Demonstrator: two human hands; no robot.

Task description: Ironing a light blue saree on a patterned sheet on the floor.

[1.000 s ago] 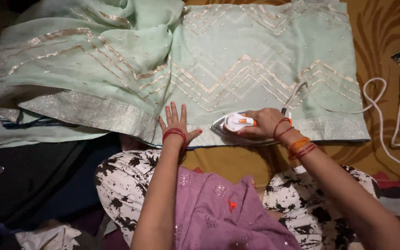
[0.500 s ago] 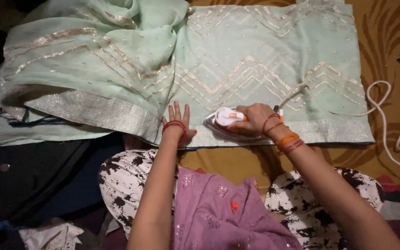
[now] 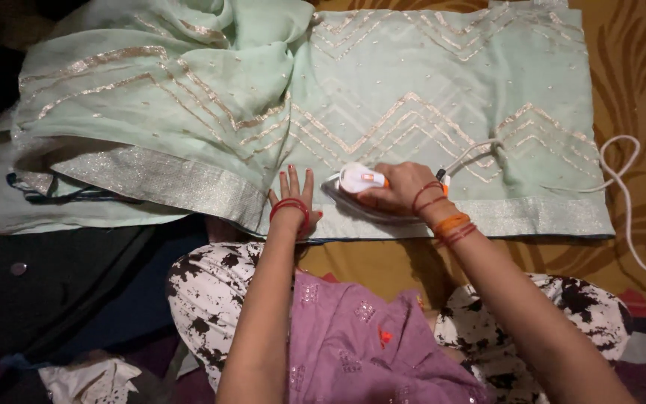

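A pale mint-green cloth (image 3: 443,90) with gold zigzag embroidery and a silver border lies spread flat in front of me. Its left part is bunched in loose folds (image 3: 158,97). My right hand (image 3: 401,187) grips the handle of a white and orange iron (image 3: 357,183), which rests on the cloth near the silver border. Just left of the iron, my left hand (image 3: 293,196) lies flat on the cloth's lower edge with its fingers spread. Red and orange bangles circle both wrists.
The iron's white cord (image 3: 629,187) loops off to the right over a brown patterned sheet (image 3: 637,67). Dark cloth (image 3: 61,284) lies at lower left, with crumpled white fabric (image 3: 91,378) below it. My knees in black-and-white print (image 3: 211,277) sit under the arms.
The iron in my right hand has slid leftward along the silver border toward my left hand. My left hand has stayed pressed on the cloth's edge.
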